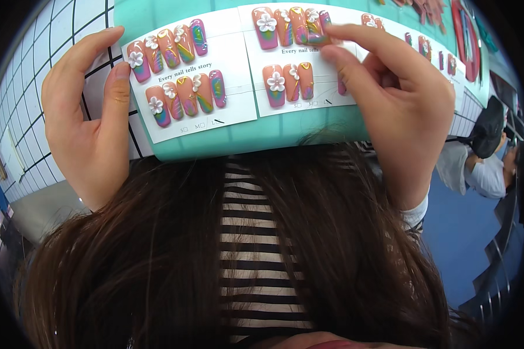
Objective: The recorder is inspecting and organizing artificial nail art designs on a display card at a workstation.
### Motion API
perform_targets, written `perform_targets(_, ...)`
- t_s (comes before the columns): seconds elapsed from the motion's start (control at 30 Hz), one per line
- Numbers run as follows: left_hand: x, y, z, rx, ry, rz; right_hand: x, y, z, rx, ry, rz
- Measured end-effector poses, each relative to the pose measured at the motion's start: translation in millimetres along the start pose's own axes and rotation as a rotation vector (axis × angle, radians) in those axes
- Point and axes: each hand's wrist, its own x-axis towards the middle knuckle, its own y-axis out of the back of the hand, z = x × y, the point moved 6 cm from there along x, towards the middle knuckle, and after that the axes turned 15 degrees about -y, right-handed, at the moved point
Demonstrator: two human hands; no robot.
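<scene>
My right hand (397,83) pinches a rainbow press-on nail (317,39) between thumb and index finger, over the top row of the second white card (323,94). This nail lies crosswise and is slightly blurred. Three nails in that card's lower row stand at the left, and a purple one (341,85) shows partly behind my thumb. My left hand (85,122) rests beside the left white card (236,107), thumb at its edge, fingers apart and holding nothing. That card carries two full rows of pink and rainbow nails with white flowers (156,105). Both cards bear writing.
A mint-green mat (201,150) lies under the cards, on a white table with black grid lines (30,135). More nail cards (460,67) continue rightward, partly hidden by my right hand. Pinkish pieces (428,11) and a red object (468,56) sit behind. Another person (487,176) is at the right.
</scene>
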Motion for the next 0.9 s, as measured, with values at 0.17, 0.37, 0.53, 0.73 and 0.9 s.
perform_targets(0.17, -2.1, 0.2, -2.0, -0.017, 0.000, 0.007, 0.1, 0.9, 1.8, 0.001, 0.034, -0.036)
perform_targets(0.37, -1.0, 1.7, -2.4, -0.018, 0.011, 0.012, -10.7, 20.9, -21.0, -0.046, 0.367, -0.051)
perform_targets(0.53, 0.2, 1.0, -3.5, -0.016, 0.020, 0.005, -20.3, 9.2, -6.5, -0.039, 0.351, -0.081)
perform_targets(0.73, -2.9, 0.9, -3.1, -0.029, 0.025, 0.017, -12.6, 4.2, -26.3, -0.180, 0.487, -0.157)
perform_targets(0.9, -2.2, 0.0, -4.9, -0.026, 0.043, 0.002, -13.6, 10.0, -22.8, -0.185, 0.405, -0.079)
